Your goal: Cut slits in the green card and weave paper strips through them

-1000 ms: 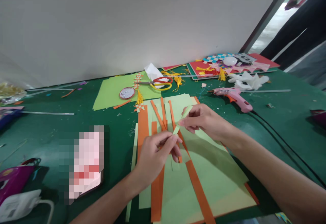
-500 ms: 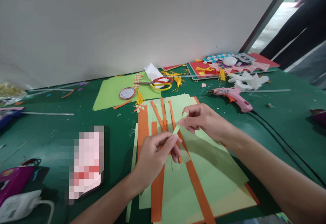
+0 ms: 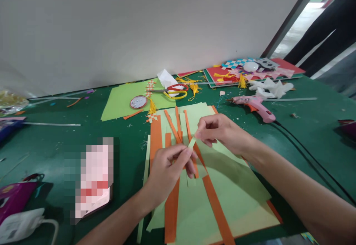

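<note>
A short pale green paper strip (image 3: 191, 142) is stretched between my two hands. My left hand (image 3: 172, 163) pinches its lower end between thumb and forefinger. At the upper end, the fingertips of my right hand (image 3: 213, 129) are closed on the same strip. Beneath both hands lies a stack of pale green paper sheets (image 3: 236, 200). Several orange paper strips (image 3: 218, 209) lie across the stack, partly covered by my left hand. A small woven orange-and-white paper piece (image 3: 152, 118) rests at the stack's upper left corner, by a yellow tassel (image 3: 152, 107).
Scissors (image 3: 174, 90) and a round tin (image 3: 138, 102) lie on bright green sheets (image 3: 116, 102). A pink glue gun (image 3: 257, 107) with a black cord is at the right. A blurred-out phone (image 3: 96, 185) and a white charger (image 3: 22, 224) are at the left. One person stands at the far right.
My right hand's fingertips have slid down the strip towards my left hand, so less of it shows. A pale green paper end now sticks out at the stack's lower left.
</note>
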`<control>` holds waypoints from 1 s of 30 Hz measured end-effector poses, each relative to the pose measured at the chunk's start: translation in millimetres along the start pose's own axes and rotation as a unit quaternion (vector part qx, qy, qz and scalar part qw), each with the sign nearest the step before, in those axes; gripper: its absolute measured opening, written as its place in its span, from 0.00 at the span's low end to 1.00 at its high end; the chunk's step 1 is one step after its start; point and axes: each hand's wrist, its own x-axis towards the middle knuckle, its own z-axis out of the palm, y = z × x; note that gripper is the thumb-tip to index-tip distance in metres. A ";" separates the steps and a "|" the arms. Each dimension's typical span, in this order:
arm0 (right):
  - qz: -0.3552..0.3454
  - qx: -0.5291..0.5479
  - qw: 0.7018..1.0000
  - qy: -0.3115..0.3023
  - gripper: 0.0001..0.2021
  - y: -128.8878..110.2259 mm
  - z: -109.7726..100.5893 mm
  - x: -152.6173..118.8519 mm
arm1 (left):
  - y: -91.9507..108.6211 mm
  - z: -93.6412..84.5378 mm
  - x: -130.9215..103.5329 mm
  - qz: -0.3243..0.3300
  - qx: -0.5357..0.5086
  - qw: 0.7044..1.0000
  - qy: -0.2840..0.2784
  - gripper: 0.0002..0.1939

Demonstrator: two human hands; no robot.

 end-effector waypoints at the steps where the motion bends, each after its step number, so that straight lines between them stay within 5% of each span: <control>1: -0.009 -0.002 1.000 0.012 0.13 -0.3 -2.4 0.2 | -0.6 0.0 -0.5 0.002 0.005 1.000 -0.001 0.14; 6: -0.024 -0.004 0.999 0.044 0.11 -0.9 -9.7 2.0 | -1.2 0.3 -0.9 0.004 0.005 1.000 0.012 0.14; 16: 0.031 -0.060 0.991 -0.114 0.08 2.0 5.4 1.5 | 2.3 0.8 0.5 -0.011 0.010 0.999 0.036 0.14; 30: 0.022 -0.052 0.994 -0.096 0.04 5.7 11.5 0.5 | -0.9 -0.7 2.3 -0.020 0.009 1.000 0.000 0.15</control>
